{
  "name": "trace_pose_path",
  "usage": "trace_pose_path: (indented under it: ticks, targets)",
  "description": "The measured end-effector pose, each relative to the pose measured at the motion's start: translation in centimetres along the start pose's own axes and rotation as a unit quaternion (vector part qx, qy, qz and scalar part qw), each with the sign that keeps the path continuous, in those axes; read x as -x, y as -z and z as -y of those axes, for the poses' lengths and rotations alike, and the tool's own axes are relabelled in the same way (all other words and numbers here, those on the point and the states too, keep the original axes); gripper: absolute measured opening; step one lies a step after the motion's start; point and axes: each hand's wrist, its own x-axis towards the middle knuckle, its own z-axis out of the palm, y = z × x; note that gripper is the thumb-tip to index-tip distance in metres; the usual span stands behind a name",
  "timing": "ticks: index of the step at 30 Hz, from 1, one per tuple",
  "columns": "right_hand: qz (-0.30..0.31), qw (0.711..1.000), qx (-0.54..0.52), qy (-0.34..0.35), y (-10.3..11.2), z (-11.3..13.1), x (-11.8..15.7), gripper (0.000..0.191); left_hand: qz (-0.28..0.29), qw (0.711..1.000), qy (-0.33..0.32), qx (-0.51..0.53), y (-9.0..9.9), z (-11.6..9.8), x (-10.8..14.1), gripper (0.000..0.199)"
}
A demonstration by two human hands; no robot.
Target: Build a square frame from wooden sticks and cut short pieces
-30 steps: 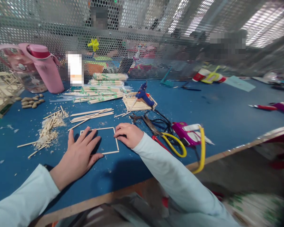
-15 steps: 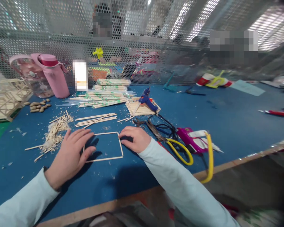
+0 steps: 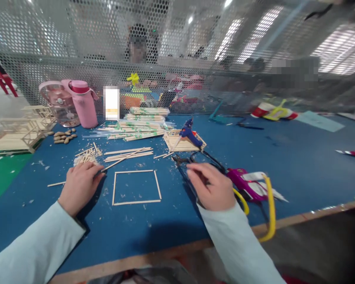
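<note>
On the blue table, four thin wooden sticks form a rectangle (image 3: 137, 203) with small gaps at its corners. To its left is my left hand (image 3: 81, 185), thumb and fingers closed on the near end of a long stick (image 3: 122, 159) that slants across a small row of sticks (image 3: 128, 151). My right hand (image 3: 213, 185) is over the yellow-handled scissors (image 3: 243, 201), right of the rectangle. Its fingers are curved, with thumb and forefinger slightly apart and nothing visible between them. The hand hides most of the scissors.
Broken stick pieces (image 3: 87, 154) lie behind my left hand. Farther back are peanuts (image 3: 63, 138), a pink bottle (image 3: 85, 106), bagged sticks (image 3: 144, 125) and a blue glue gun (image 3: 189, 134) on a stick panel (image 3: 180, 145). A purple tool (image 3: 242, 183) lies right; perforated metal stands behind.
Both hands have left the rectangle. My left hand moved to the long stick's end, and my right hand moved right over the scissors. The view has shifted slightly.
</note>
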Motion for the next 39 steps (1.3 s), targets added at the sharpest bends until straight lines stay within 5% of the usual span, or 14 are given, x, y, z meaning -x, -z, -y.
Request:
trace_pose_path:
  ticks: [2, 7, 11, 16, 20, 23, 26, 31, 35, 39]
  targets:
    - [0.06, 0.997, 0.046, -0.027, 1.2, -1.0, 2.4, 0.02, 0.004, 0.999, 0.007, -0.039, 0.2, -0.4, -0.5, 0.036]
    - [0.097, 0.985, 0.136, -0.054, 2.4, -4.0, 6.8, 0.024, 0.036, 0.997, -0.009, -0.064, 0.4, -1.0, -2.0, 0.036]
    - [0.106, 0.976, 0.188, -0.04, 1.6, -4.5, 7.1, 0.024, 0.044, 0.996, -0.018, -0.071, 0.0, -0.8, -3.3, 0.036]
    - [0.039, 0.975, 0.213, -0.05, -0.1, -4.3, 6.5, 0.025, 0.015, 0.995, -0.012, -0.094, -0.8, -0.8, -4.8, 0.039]
    - [0.081, 0.978, 0.182, -0.063, 0.7, -4.4, 6.2, 0.023, -0.023, 0.996, 0.004, -0.087, -0.1, -1.6, -4.3, 0.037]
    - [0.11, 0.984, 0.119, -0.073, 2.2, -4.2, 4.0, 0.038, -0.053, 0.997, -0.018, -0.05, 0.8, -2.4, -2.8, 0.033]
    - [0.099, 0.982, 0.131, -0.095, 2.3, -4.2, -1.2, 0.039, -0.085, 0.996, -0.031, 0.009, 0.9, -2.8, -1.1, 0.03]
    - [0.141, 0.944, 0.229, -0.193, -2.2, -6.5, -10.3, 0.052, -0.094, 0.991, -0.03, 0.087, -0.1, -2.5, 0.1, 0.032]
    - [0.149, 0.932, 0.24, -0.227, -5.7, -8.5, -11.9, 0.047, -0.074, 0.992, -0.026, 0.099, -0.3, -2.2, 0.0, 0.033]
    - [0.11, 0.924, 0.25, -0.266, -6.3, -9.4, -11.3, 0.045, -0.049, 0.992, -0.041, 0.112, -0.2, -2.5, 0.0, 0.032]
